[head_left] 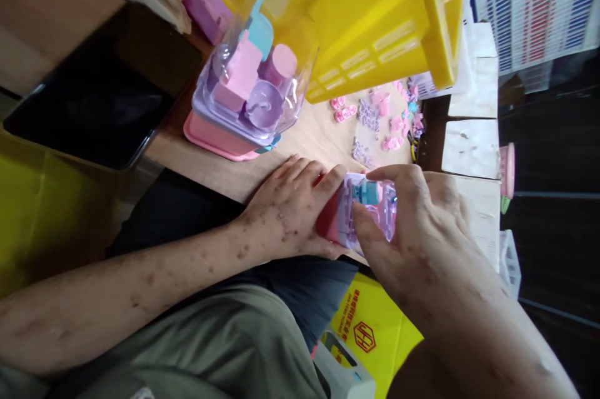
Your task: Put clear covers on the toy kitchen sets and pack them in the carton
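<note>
The right fingers [370,230], curved partway apart, hold the lilac, glossy top of a small plastic box [345,217]; the left fingers [304,169] wrap its smooth pink side; beyond the left fingertips stands a larger box [220,136] with a clear rounded dome; ahead of the right fingers, tiny shiny pieces [369,114] lie on the wooden counter [304,127]; farther out looms a slotted yellow basket [365,17].

left hand [293,208] curved, right hand [415,227] arched

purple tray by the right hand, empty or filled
Not empty: a blue piece shows in the purple tray. Whether full, I cannot tell; the right hand covers part.
</note>
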A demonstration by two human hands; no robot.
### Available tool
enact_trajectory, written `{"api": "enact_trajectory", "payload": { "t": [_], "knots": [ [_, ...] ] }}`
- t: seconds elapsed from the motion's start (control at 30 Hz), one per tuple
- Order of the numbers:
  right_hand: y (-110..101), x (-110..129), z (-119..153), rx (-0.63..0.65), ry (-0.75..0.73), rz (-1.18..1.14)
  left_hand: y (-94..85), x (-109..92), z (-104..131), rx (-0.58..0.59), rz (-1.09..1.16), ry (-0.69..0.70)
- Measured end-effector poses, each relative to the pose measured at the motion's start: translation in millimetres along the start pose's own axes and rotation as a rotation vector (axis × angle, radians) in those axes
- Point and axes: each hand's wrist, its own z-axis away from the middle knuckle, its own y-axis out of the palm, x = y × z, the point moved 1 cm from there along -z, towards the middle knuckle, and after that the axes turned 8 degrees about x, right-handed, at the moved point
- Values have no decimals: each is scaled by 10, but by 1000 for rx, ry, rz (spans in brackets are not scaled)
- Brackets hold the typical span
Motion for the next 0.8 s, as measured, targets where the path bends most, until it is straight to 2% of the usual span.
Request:
{"api": "enact_trajectory", "payload": {
  "t": [0.23,0.53,0.8],
  "knots": [
    [60,-36,20,-71,14,-26,-16,-4,-9,18,2,-6],
    [124,-4,-16,-92,-11,-27,5,5,-3,-9,-6,2],
    [125,-30,-32,-45,-24,-57,13,11,3,-10,-18,2]
  ]
}}
